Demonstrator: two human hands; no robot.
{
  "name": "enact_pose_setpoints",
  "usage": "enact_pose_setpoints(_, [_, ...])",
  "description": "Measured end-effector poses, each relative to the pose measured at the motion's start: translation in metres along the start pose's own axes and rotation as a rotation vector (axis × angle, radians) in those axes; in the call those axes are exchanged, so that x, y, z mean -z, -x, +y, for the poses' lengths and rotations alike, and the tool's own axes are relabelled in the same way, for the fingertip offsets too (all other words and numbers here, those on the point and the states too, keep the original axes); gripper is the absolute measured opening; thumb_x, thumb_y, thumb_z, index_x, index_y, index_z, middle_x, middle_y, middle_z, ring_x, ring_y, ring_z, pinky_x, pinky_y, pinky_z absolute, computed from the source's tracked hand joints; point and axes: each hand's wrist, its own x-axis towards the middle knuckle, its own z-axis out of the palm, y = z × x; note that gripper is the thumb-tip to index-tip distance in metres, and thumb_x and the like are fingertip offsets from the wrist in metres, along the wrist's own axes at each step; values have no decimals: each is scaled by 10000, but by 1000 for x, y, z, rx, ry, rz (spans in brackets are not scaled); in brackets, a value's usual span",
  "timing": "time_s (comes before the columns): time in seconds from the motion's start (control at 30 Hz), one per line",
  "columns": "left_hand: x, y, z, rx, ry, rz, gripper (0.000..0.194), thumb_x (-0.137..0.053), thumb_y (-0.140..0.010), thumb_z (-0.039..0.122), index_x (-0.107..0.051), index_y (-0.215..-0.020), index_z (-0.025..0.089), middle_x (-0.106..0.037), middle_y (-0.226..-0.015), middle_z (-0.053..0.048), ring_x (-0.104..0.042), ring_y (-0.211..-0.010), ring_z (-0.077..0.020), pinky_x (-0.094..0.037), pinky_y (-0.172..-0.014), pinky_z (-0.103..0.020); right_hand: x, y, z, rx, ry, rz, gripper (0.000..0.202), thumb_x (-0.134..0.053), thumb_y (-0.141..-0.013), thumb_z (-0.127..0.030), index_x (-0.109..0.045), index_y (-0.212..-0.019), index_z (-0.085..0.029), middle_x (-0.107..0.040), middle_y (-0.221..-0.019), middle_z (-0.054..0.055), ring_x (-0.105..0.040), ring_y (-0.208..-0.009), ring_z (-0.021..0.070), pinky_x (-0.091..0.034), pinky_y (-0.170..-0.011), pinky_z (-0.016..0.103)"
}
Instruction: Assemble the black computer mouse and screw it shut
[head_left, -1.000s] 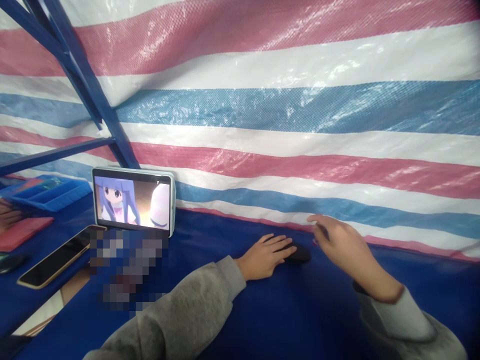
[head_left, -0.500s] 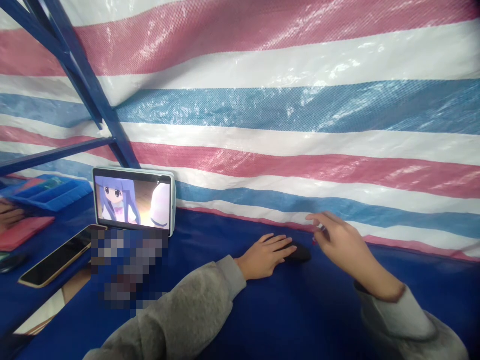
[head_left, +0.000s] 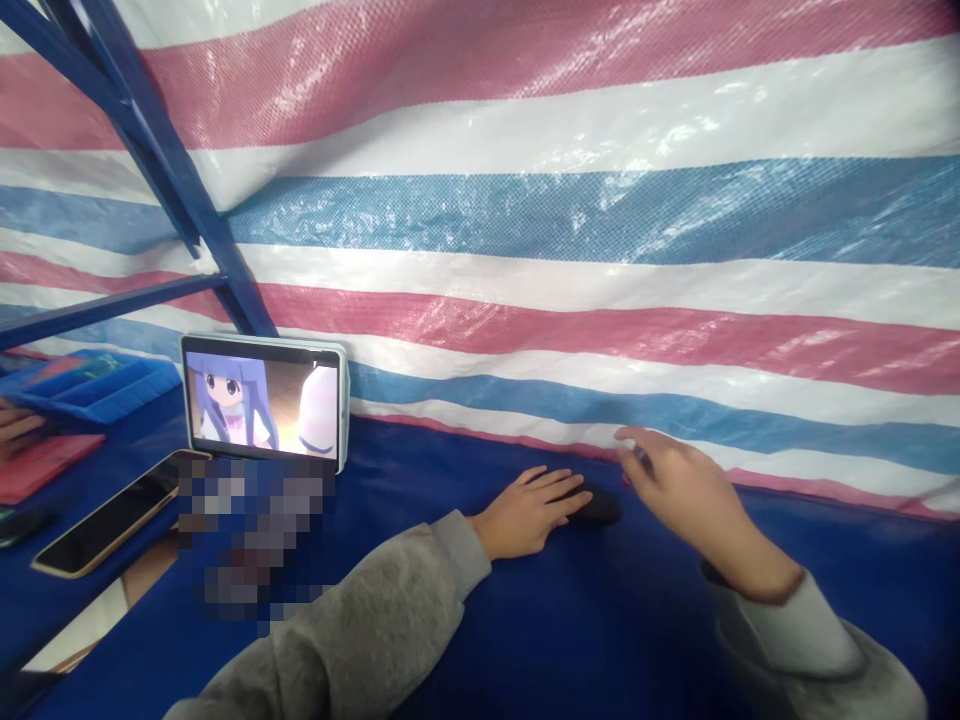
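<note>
Against the back of the desk (head_left: 525, 640), a woven plastic sheet (head_left: 525, 215) in red, white and blue stripes makes the wall; it shines and wrinkles, so probably thin and slack. Blue metal frame (head_left: 176, 200) slants across it at upper left. Desk top is dark blue and looks smooth, likely easy to slide things over.

On my left, a tablet (head_left: 262, 400) stands propped in a pale case, a cartoon on its screen. Beyond it, a blue compartment tray (head_left: 154, 388); nearer, a phone (head_left: 120, 515) lying flat, screen dark. At the left edge, another person's hand (head_left: 16, 425), blurred, by a flat red item (head_left: 52, 468).

My own two hands: the left hand (head_left: 529, 515) lies palm down, fingers fairly straight and a little spread, fingertips over a black mouse (head_left: 602, 507) but not wrapped round it. The right hand (head_left: 686, 490) is raised just beside the mouse, fingers bent, thumb near the forefinger.

The mouse sits on the desk between my hands. I judge it light, hard-shelled, somewhat slippery on its rounded back; best held by the sides.

Smallest: a speck of red (head_left: 625, 481) below my right fingertips. Whether they pinch something there, I cannot tell.
</note>
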Motion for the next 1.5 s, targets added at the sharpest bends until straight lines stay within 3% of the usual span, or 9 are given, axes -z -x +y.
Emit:
enact_pose_setpoints(0.13, [1,0,1,1,-4,-3,501,-438,-994,205,-333,-1481,252,-370,-1537,-56,-310,-1438,-188,-239,-1177,-399,0,-1,7,-88,81,-39,318,-437,-916,-397,-651,-1086,-233,-636,-540,21,-623,-534,240,-351,-505,297])
enact_pose_setpoints(0.3, [2,0,1,2,-8,-4,506,-452,-988,202,-338,-1480,244,-369,-1537,-60,-311,-1437,-192,-234,-1178,-393,2,0,5,-42,-18,-7,325,-496,-846,-302,-629,-1138,-249,-644,-568,-1,-609,-518,205,-343,-499,281])
enact_pose_setpoints(0.4, [1,0,0,2,-9,0,512,-452,-988,201,-332,-1483,248,-371,-1536,-59,-320,-1432,-190,-239,-1177,-393,4,1,2,-82,-30,12,278,-483,-854,-307,-656,-1062,-246,-639,-559,7,-603,-520,205,-349,-508,284])
enact_pose_setpoints(0.6, [0,0,0,-1,1,0,499,-443,-992,201,-339,-1479,242,-371,-1536,-57,-307,-1438,-186,-229,-1180,-391,10,0,-4,-127,-4,-79,308,-475,-862,-318,-637,-1114,-245,-672,-638,16,-636,-605,207,-357,-537,275])
enact_pose_setpoints(0.97, [0,0,0,2,18,1,502,-433,-995,199,-329,-1483,252,-363,-1541,-52,-309,-1438,-189,-228,-1180,-398,9,-1,-7,-172,50,-115,332,-424,-907,-365,-603,-1156,-236,-677,-659,32,-645,-632,229,-329,-540,289])
enact_pose_setpoints(1.13, [0,0,0,5,24,-7,503,-431,-998,206,-323,-1486,255,-355,-1544,-53,-310,-1438,-195,-229,-1180,-398,8,-1,-9,-166,59,-121,385,-450,-893,-345,-532,-1247,-218,-717,-777,44,-656,-662,231,-331,-544,291])
enact_pose_setpoints(1.37, [1,0,0,2,10,-4,494,-432,-997,203,-334,-1480,244,-354,-1545,-50,-307,-1438,-190,-234,-1178,-399,9,0,-8,-146,60,-139,372,-432,-907,-323,-522,-1253,-218,-721,-800,51,-667,-688,234,-338,-551,286])
enact_pose_setpoints(1.5, [0,0,0,-3,8,-2,504,-434,-992,196,-329,-1483,246,-358,-1544,-53,-306,-1439,-190,-230,-1180,-399,10,0,-8,-159,89,-151,391,-439,-888,-306,-532,-1259,-226,-695,-708,38,-654,-639,235,-324,-533,284])
